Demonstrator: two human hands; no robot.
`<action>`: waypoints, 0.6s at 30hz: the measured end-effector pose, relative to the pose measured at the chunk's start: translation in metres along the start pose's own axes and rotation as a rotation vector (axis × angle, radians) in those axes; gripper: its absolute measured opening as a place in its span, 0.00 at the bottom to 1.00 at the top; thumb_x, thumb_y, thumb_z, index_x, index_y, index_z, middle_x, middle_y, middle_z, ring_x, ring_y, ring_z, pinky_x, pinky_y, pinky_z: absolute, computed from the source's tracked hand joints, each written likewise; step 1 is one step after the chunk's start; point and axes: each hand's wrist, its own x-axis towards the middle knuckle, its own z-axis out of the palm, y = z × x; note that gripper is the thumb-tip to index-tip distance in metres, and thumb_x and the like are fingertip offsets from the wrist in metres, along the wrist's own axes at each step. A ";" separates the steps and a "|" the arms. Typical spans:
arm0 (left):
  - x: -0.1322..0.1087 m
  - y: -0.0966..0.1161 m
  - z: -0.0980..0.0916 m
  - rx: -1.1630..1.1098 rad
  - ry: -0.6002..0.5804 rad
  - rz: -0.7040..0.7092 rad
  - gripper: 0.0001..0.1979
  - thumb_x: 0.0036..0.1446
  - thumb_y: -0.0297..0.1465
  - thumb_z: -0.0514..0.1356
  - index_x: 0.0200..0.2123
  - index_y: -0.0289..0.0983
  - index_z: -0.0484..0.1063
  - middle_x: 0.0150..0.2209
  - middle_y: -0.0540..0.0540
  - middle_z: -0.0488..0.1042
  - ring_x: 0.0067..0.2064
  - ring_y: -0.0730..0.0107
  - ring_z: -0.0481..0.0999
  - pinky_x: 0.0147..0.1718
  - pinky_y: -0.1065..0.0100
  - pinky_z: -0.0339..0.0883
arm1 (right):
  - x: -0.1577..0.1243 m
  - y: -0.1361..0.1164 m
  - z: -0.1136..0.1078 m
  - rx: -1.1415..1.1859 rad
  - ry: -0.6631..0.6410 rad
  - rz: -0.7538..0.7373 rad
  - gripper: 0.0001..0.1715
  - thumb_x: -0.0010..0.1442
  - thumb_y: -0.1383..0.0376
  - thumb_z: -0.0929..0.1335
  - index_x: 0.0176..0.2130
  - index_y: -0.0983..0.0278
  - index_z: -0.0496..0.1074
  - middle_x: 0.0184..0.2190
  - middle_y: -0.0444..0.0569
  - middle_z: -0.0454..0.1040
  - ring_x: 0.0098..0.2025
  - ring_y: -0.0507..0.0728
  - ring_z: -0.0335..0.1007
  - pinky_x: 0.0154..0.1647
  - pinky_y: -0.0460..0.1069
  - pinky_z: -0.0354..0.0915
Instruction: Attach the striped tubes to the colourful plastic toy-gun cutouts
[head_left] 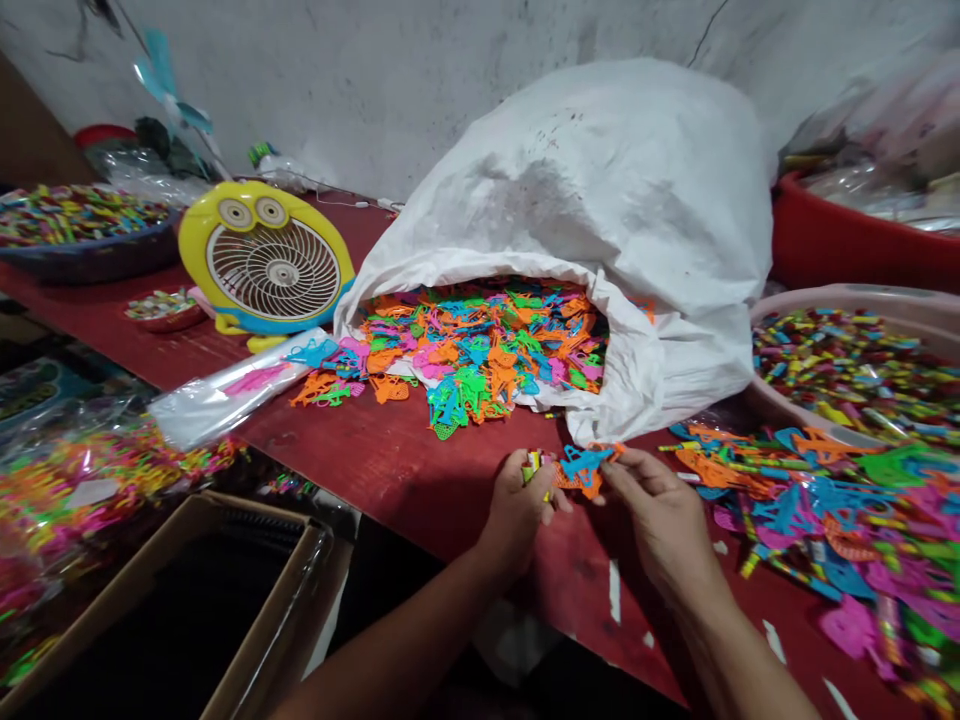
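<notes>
My left hand (521, 505) is closed around a few small striped tubes (535, 466) in yellow and dark red. Between both hands, just above the table's front part, are flat openwork plastic pieces (583, 466) in blue and orange. My right hand (664, 510) pinches their right end between thumb and fingers. Behind the hands lies a big white sack (622, 190) on its side. Out of its mouth spills a heap of similar plastic pieces (480, 350) in orange, green, blue and pink. Fingers partly hide what each hand holds.
On the red table (360, 450) stand a yellow fan (277, 260) and a clear plastic bag (240, 390). To the right are a pink basin (855, 295) of striped tubes and a pile of mixed pieces (847, 530). A cardboard box (262, 600) sits lower left.
</notes>
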 end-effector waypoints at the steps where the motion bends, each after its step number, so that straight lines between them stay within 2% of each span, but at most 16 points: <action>1: -0.002 -0.001 0.002 0.028 -0.013 -0.002 0.11 0.60 0.37 0.59 0.36 0.36 0.61 0.20 0.54 0.67 0.19 0.81 0.58 0.19 0.75 0.46 | -0.006 0.003 -0.001 0.022 0.023 0.027 0.15 0.51 0.58 0.76 0.35 0.64 0.75 0.29 0.45 0.75 0.26 0.52 0.69 0.27 0.46 0.68; 4: -0.005 -0.003 0.005 0.055 -0.037 0.005 0.11 0.59 0.36 0.60 0.32 0.37 0.61 0.18 0.55 0.65 0.19 0.81 0.55 0.20 0.74 0.45 | -0.019 0.007 -0.007 0.081 0.055 0.067 0.16 0.51 0.58 0.77 0.37 0.63 0.75 0.32 0.46 0.76 0.27 0.52 0.71 0.29 0.47 0.70; 8: -0.004 -0.004 0.004 0.029 -0.118 -0.002 0.12 0.59 0.37 0.61 0.33 0.36 0.62 0.19 0.56 0.64 0.21 0.80 0.57 0.23 0.74 0.47 | -0.024 0.002 -0.028 0.108 -0.085 0.122 0.23 0.60 0.52 0.70 0.50 0.61 0.74 0.35 0.50 0.78 0.30 0.56 0.74 0.32 0.50 0.71; 11: -0.003 -0.005 0.003 0.040 -0.179 0.000 0.12 0.57 0.36 0.63 0.32 0.36 0.63 0.20 0.56 0.63 0.22 0.80 0.58 0.24 0.74 0.48 | -0.023 -0.002 -0.047 0.002 -0.143 0.189 0.23 0.62 0.51 0.69 0.50 0.62 0.75 0.30 0.50 0.77 0.29 0.55 0.73 0.31 0.48 0.69; 14: -0.003 -0.006 0.003 0.025 -0.206 -0.003 0.13 0.56 0.37 0.64 0.33 0.35 0.65 0.20 0.56 0.63 0.22 0.80 0.57 0.24 0.74 0.48 | -0.026 -0.005 -0.060 -0.001 -0.230 0.250 0.22 0.62 0.53 0.70 0.51 0.62 0.74 0.30 0.48 0.76 0.26 0.51 0.69 0.30 0.46 0.67; 16: -0.003 -0.007 0.003 -0.037 -0.231 -0.031 0.14 0.56 0.38 0.64 0.31 0.35 0.64 0.20 0.56 0.64 0.22 0.80 0.57 0.25 0.74 0.47 | -0.029 -0.006 -0.063 0.044 -0.314 0.243 0.25 0.62 0.54 0.69 0.57 0.58 0.71 0.34 0.49 0.77 0.27 0.52 0.70 0.32 0.47 0.69; 18: -0.003 -0.006 0.003 -0.111 -0.296 -0.098 0.15 0.55 0.39 0.65 0.31 0.35 0.65 0.20 0.55 0.64 0.22 0.80 0.58 0.25 0.73 0.47 | -0.032 -0.006 -0.061 0.012 -0.374 0.171 0.31 0.61 0.57 0.71 0.62 0.54 0.66 0.44 0.51 0.77 0.38 0.56 0.75 0.40 0.51 0.71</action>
